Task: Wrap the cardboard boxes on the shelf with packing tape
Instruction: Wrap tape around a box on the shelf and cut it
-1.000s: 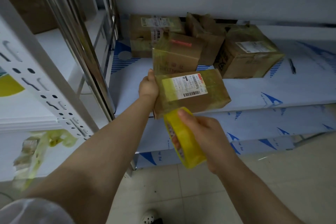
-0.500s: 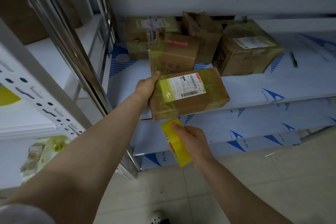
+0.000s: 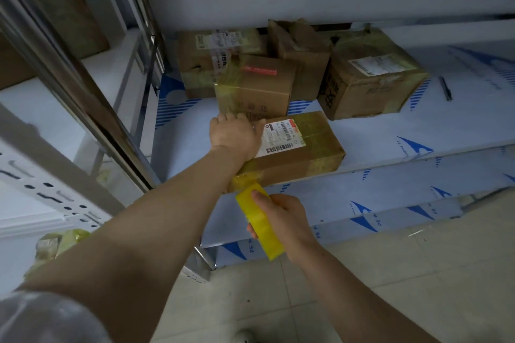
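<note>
- Box [image 3: 301, 147] lies at the front edge of the shelf [image 3: 390, 131], label up, its near-left corner jutting past the edge; other boxes [image 3: 256, 89] sit just behind it.
- I judge it light and stiff. Its cardboard is already slick with tape, so it could slide under a pull. I'd hold it by the top or the ends, not the taped sides.
- Left hand [image 3: 237, 136] lies palm-down on the box's left end, fingers bent over the far edge and thumb out along the top, pinning it.
- Right hand [image 3: 287, 220] is below the shelf edge, wrapped round the tape roll [image 3: 260, 223] with the thumb on its outer face.
- Strip [image 3: 245, 179], short and crumpled, runs from the roll up to that corner. It looks thin and sticky, so I'd keep it taut.
</note>
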Demonstrator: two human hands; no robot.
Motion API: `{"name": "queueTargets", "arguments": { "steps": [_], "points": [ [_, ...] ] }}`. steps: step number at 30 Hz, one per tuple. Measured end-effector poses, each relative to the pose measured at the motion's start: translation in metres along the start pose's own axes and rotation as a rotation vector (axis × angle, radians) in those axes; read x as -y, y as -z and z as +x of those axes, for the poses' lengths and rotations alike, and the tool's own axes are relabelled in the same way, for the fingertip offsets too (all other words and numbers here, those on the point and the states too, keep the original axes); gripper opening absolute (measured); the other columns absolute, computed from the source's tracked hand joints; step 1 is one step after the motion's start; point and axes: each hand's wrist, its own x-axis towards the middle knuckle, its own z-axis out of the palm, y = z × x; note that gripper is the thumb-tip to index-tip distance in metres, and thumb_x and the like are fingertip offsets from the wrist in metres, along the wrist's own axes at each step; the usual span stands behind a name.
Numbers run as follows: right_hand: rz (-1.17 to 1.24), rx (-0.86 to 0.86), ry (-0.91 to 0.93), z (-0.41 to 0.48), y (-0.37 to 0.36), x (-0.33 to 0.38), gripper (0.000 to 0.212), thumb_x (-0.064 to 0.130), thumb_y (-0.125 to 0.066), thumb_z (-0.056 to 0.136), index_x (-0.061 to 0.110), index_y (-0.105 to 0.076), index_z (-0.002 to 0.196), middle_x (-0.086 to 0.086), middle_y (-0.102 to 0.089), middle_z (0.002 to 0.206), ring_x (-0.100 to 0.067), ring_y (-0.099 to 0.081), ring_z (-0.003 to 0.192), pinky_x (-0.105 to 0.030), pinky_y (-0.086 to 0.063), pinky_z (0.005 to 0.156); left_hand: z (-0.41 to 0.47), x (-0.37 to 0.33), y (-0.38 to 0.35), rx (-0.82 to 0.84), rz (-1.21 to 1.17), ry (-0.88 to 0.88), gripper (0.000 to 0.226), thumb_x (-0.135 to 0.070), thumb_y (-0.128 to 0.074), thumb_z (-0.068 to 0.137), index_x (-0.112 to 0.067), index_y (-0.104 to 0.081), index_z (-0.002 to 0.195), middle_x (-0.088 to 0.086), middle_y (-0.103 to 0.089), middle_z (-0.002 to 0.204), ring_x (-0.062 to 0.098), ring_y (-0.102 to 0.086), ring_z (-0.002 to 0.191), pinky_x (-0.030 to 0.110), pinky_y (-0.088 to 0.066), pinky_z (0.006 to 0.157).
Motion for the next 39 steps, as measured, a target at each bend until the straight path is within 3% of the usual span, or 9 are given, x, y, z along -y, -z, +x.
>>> {"name": "queueTargets", "arguments": {
  "steps": [6,12,14,17,24,28,31,36,39],
  "points": [
    [0.007,0.059,-0.011,0.000,0.005,0.002,0.037,0.035,-0.062,0.089,0.003,-0.058,0.071,-0.015,-0.064,0.058,-0.017,-0.062,0.046,-0.034,-0.052,0.062,0.033,0.014,-0.005,0.058,-0.328,0.077,0.047,-0.038,-0.024,0.103,-0.009,-0.061,0.103,0.015,-0.063,0.110,0.031,-0.057,0.103,0.034,-0.039,0.076],
    [0.086,0.014,-0.056,0.000,0.005,0.004,0.044,0.031,-0.064,0.089,0.011,-0.058,0.050,-0.017,-0.061,0.056,-0.020,-0.059,0.044,-0.029,-0.049,0.054,0.019,0.006,0.001,0.043,-0.235,0.095,0.056,-0.045,-0.018,0.101,-0.008,-0.056,0.119,0.018,-0.054,0.129,0.032,-0.047,0.120,0.039,-0.031,0.097],
    [0.098,0.006,-0.080,-0.001,0.004,0.000,0.053,0.031,-0.065,0.088,0.016,-0.055,0.038,-0.016,-0.060,0.052,-0.022,-0.059,0.044,-0.028,-0.047,0.053,0.001,0.004,0.010,-0.002,-0.063,-0.002,0.079,-0.066,-0.010,0.092,-0.011,-0.036,0.143,0.022,-0.030,0.149,0.033,-0.020,0.141,0.047,-0.005,0.115],
    [0.092,-0.007,-0.091,-0.002,0.001,-0.001,0.049,0.031,-0.065,0.087,0.014,-0.055,0.043,-0.014,-0.060,0.050,-0.024,-0.059,0.045,-0.028,-0.047,0.054,-0.020,0.009,0.021,-0.057,0.034,-0.070,0.103,-0.082,-0.012,0.079,-0.010,0.003,0.152,0.020,0.004,0.158,0.032,0.011,0.146,0.048,0.019,0.111],
    [0.132,-0.014,-0.066,0.003,0.002,0.014,0.040,0.022,-0.059,0.093,0.007,-0.051,0.057,0.007,-0.050,0.031,0.000,-0.048,0.028,-0.009,-0.035,0.033,-0.030,0.013,-0.015,0.017,-0.175,-0.113,0.088,-0.072,-0.026,0.088,-0.009,-0.019,0.149,0.016,-0.027,0.149,0.031,-0.020,0.139,0.041,-0.011,0.115],
    [0.125,0.012,-0.079,0.000,0.000,0.011,0.037,0.028,-0.062,0.091,0.008,-0.054,0.062,0.002,-0.057,0.039,-0.007,-0.055,0.033,-0.015,-0.044,0.040,-0.013,0.013,-0.005,-0.005,-0.129,-0.070,0.085,-0.078,-0.029,0.083,-0.010,-0.040,0.133,0.016,-0.043,0.136,0.032,-0.036,0.127,0.040,-0.024,0.106],
    [0.121,0.009,-0.089,0.000,0.001,0.012,0.037,0.030,-0.063,0.090,0.007,-0.056,0.062,-0.003,-0.059,0.043,-0.011,-0.056,0.036,-0.017,-0.047,0.044,-0.001,0.013,-0.005,-0.106,-0.132,-0.043,0.070,-0.064,-0.026,0.094,-0.005,-0.051,0.123,0.019,-0.052,0.128,0.034,-0.044,0.119,0.040,-0.032,0.099],
    [0.152,0.025,-0.123,0.001,0.002,0.012,0.040,0.030,-0.066,0.088,0.007,-0.056,0.057,-0.015,-0.060,0.052,-0.025,-0.059,0.047,-0.030,-0.051,0.055,0.018,0.027,-0.011,0.005,-0.650,0.230,0.059,-0.055,-0.034,0.097,-0.004,-0.063,0.091,0.014,-0.063,0.093,0.030,-0.059,0.091,0.034,-0.044,0.072],
    [0.149,0.060,-0.132,0.002,0.005,0.014,0.036,0.030,-0.065,0.089,0.006,-0.058,0.063,-0.010,-0.060,0.049,-0.020,-0.059,0.043,-0.025,-0.051,0.050,0.019,0.029,-0.004,0.087,-0.898,0.313,0.050,-0.052,-0.045,0.095,-0.006,-0.063,0.087,0.011,-0.062,0.088,0.025,-0.059,0.086,0.033,-0.046,0.075]
  ]
}}
